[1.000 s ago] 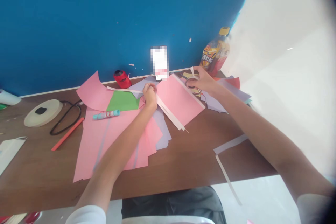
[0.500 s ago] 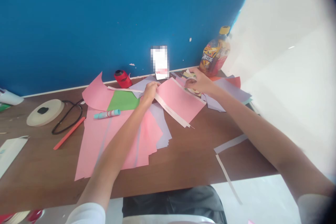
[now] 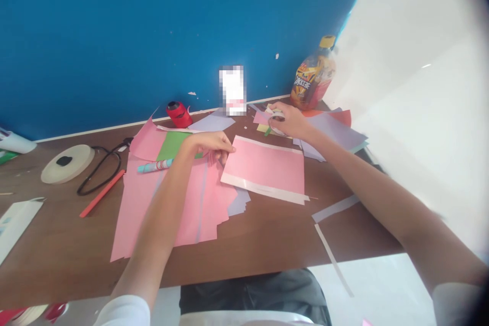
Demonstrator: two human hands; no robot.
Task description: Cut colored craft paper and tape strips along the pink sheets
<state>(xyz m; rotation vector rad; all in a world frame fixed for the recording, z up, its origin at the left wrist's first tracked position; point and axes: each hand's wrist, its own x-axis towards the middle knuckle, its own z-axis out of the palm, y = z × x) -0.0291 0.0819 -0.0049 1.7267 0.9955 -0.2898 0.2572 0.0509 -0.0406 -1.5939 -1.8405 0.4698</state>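
My left hand (image 3: 214, 143) pinches the upper left corner of a pink paper sheet (image 3: 267, 167), which has white strips along its upper and lower edges. That sheet sits tilted over the brown table. Farther back on the right, my right hand (image 3: 290, 119) has its fingers curled round a white roll of tape (image 3: 275, 118), partly hidden by the fingers. Small pink, yellow and green paper scraps (image 3: 263, 128) lie beneath it. Under my left forearm are stacked pink sheets (image 3: 133, 209), a green sheet (image 3: 170, 145) and a light blue glue stick (image 3: 155, 166).
A drink bottle (image 3: 313, 76) and purple sheets (image 3: 336, 130) stand and lie at the back right. Along the wall are a red spool (image 3: 179, 115) and a pixelated upright thing (image 3: 233, 90). To the left are a round pale disc (image 3: 68, 164), a black cord (image 3: 86, 188) and an orange-red stick (image 3: 102, 193).
My left hand has come nearer and swung the pink sheet towards me, turning it closer to level. The right hand has stayed almost in place at the back with the white roll.
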